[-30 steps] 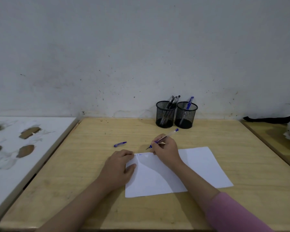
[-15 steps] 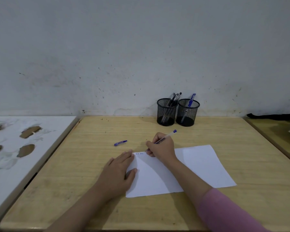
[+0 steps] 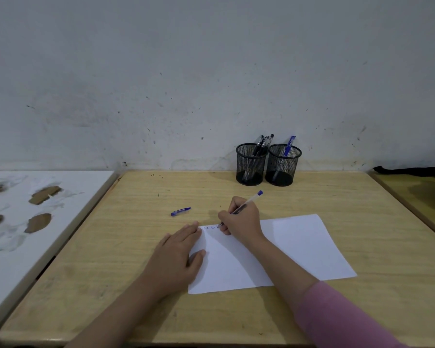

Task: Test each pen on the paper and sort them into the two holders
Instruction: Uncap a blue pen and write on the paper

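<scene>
My right hand (image 3: 242,219) grips a clear pen with a blue end (image 3: 251,200), its tip down on the top left corner of the white paper (image 3: 299,247), beside small blue marks. My left hand (image 3: 178,257) lies flat with straight fingers, pressing the paper's left edge. A blue pen cap (image 3: 180,211) lies on the wooden table (image 3: 136,247) left of the hands. Two black mesh holders stand at the back: the left holder (image 3: 251,164) has several dark pens, the right holder (image 3: 283,164) has one blue pen (image 3: 288,144).
A white, worn table (image 3: 23,222) with brown patches adjoins on the left. Another wooden table (image 3: 425,197) stands at the right, with a black object (image 3: 412,170) at its back. A grey wall rises right behind the holders.
My left hand's fingers went from curled to flat on the paper's edge. The right hand has shifted slightly while the pen tip stays on the paper, and another small mark has appeared.
</scene>
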Tool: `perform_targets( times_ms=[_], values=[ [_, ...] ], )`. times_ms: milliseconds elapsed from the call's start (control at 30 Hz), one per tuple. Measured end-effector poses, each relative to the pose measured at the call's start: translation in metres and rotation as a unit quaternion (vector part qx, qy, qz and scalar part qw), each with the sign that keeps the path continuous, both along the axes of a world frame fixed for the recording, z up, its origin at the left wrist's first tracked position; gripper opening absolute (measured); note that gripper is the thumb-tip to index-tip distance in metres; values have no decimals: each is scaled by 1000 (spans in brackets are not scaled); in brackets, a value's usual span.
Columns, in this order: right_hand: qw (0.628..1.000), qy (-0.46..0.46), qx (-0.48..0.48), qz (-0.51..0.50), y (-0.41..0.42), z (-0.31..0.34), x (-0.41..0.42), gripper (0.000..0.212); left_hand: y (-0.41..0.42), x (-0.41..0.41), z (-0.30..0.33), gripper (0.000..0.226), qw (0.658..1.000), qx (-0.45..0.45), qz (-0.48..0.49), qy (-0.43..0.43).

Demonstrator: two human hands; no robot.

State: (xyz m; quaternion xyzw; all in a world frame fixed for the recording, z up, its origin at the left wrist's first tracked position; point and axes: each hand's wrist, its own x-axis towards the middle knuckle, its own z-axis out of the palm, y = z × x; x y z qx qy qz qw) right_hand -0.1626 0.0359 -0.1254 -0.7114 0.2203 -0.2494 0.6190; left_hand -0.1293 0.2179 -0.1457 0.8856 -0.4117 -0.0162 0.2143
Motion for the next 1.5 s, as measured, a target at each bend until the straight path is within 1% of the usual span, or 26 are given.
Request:
perform_targets(
  times_ms=[567,700,1000,1100,1167,1233,1300,1400,1500],
  values=[
    [1000,9,4,-23,1,2,-1,30,1,0,-1,77,1000,-11,1,8],
    [1000,5,2,-29,0,2,-2,27,1,0,-1,76,1000,-18,2,12],
    [999,5,-3,-46,0,2,-3,32,2,0,-1,75,1000,-15,-2,7],
    [998,4,23,-57,0,3,-4,34,3,2,1,75,998,-47,-4,29],
    [995,-9,67,-68,-3,4,-5,30,3,8,4,68,994,-104,14,41],
    [991,-24,99,-80,-5,6,-7,27,0,19,9,52,986,-157,46,15],
    [986,-48,130,-88,-6,8,-7,33,-5,33,13,44,979,-185,82,-7],
    [984,-55,146,-87,-5,12,-8,43,-15,51,16,42,976,-178,126,-15],
    [986,-53,138,-75,-5,19,-11,41,-22,65,12,36,979,-152,138,-12]
  ],
)
